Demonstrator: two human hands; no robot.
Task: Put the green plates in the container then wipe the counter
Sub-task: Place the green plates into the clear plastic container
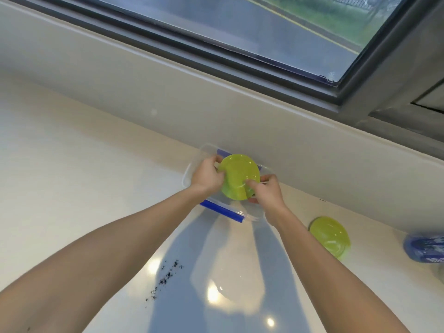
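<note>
A clear plastic container (pixel 192 169) with blue clips stands on the white counter against the back wall. Over it I hold a green plate (pixel 237 173), tilted. My left hand (pixel 207 175) grips the plate's left edge and my right hand (pixel 265 192) grips its lower right edge. A second plate may sit under the first; I cannot tell. Another green plate (pixel 330 235) lies flat on the counter to the right, apart from both hands.
Dark crumbs (pixel 165 276) are scattered on the counter (pixel 72 176) near my left forearm. A blue-patterned object (pixel 424 246) sits at the right edge. A grey wall ledge and a window run along the back.
</note>
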